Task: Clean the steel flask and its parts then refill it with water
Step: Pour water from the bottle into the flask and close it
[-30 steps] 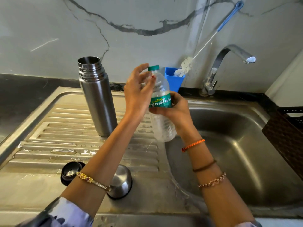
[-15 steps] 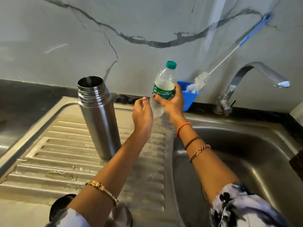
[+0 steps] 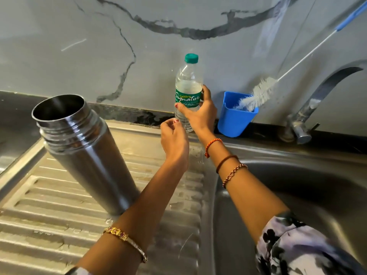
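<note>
Steel flask [image 3: 87, 153] stood open-mouthed on the ribbed drainboard [image 3: 39, 205], toward its left rear. My left hand [image 3: 173, 143] hovered over the drainboard's back edge, fingers loosely curled, holding nothing. My right hand [image 3: 199, 112] gripped the capped water bottle [image 3: 187, 86] at the back edge. Blue cup [image 3: 234, 118] with bottle brush [image 3: 260, 92] behind the basin [image 3: 297, 185], tap [image 3: 317, 100] rightmost

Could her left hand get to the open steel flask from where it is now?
Probably yes. The left hand holds nothing, its fingers loosely curled, beside the plastic bottle that the right hand grips. The steel flask stands open on the ribbed drainboard to its left, with nothing between them.
</note>
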